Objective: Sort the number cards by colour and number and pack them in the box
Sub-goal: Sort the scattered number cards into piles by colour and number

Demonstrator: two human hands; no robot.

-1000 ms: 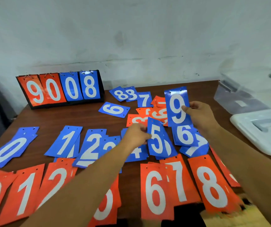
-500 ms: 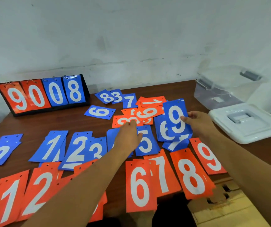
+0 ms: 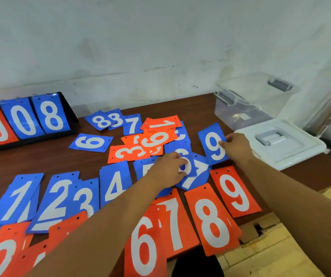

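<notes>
Over the right end of the blue row, my right hand (image 3: pixel 238 148) pinches the blue 9 card (image 3: pixel 213 145) by its right edge, thumb on the face. The card hangs low over the worktop (image 3: pixel 40 158), just above the orange 9 card (image 3: pixel 234 192). My left hand (image 3: pixel 168 170) lies with bent fingers on the blue 6 card (image 3: pixel 184 166), which overlaps the blue 7 card (image 3: pixel 198 172). I cannot tell whether it grips that card or only presses it flat. The two hands are apart, with the blue 7 between them.

I judge that I am in the sorting step, closing out the blue run. Blue cards 1 to 5 are fanned out to the left and an orange row runs along the near edge, ending in the orange 8 card (image 3: pixel 210 222) and the orange 9. The next move calls for setting the 9 down at the end of the run, with room left for an 8, since the blue 8 cards (image 3: pixel 100 120) lie far back beside the unsorted heap (image 3: pixel 150 140). Packing has not begun: the box (image 3: pixel 240 108) sits at the far right corner with no cards in it that I can see, and its lid (image 3: pixel 280 142) is just beside it.

The cards are thin, stiff rectangles with a matt, faintly grainy face, white numerals and two punched holes along one short edge. They slide over each other easily, so piles will skew unless squared. The box is clear plastic with grey latches. The lid is white and moulded, with a recessed handle. The worktop is dark, smooth wood.
</notes>
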